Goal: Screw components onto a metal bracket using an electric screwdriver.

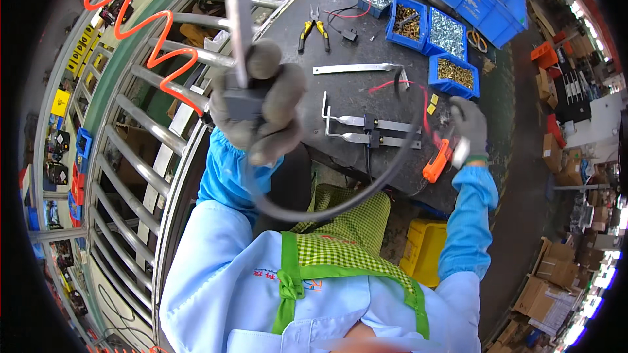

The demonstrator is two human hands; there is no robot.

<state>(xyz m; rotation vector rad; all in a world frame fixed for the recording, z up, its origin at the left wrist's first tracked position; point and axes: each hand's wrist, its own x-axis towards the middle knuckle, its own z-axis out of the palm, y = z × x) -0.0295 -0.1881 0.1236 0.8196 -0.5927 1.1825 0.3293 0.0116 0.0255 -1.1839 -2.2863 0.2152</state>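
The left hand (278, 101) holds a black block (242, 103) with a metal bar (239, 23), above the left edge of the workbench (356, 98). The right hand (470, 127), well apart from this block, is near the workbench's right edge; its grip I cannot tell.
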